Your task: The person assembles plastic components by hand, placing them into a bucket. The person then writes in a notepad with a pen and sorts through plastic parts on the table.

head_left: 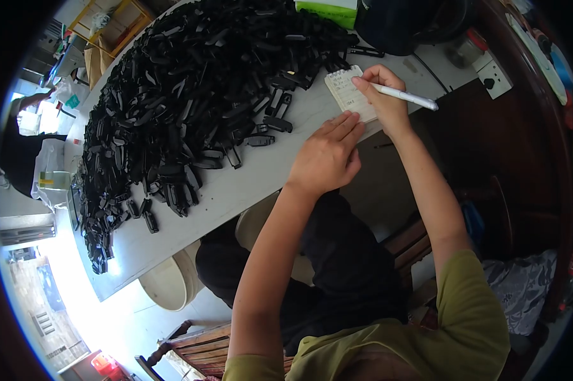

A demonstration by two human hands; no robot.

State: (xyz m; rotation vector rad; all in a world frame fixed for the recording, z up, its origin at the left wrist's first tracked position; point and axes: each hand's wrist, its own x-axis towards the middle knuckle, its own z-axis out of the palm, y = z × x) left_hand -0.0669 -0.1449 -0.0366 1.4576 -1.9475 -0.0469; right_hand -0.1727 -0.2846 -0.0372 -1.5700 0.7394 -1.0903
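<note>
While the right hand [388, 101] pinches a pen [414, 98] over the notepad [345, 94], the left hand [328, 152], fingers together, covers its near edge.

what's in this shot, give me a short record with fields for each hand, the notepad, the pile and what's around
left hand: fingers extended at the lower edge of the notepad
right hand: holds a white pen
notepad: coil-bound along its top, handwriting on the page, too small to read
pile: many small black parts on the pale table
nearby: power socket, pale bucket below the table edge
</note>
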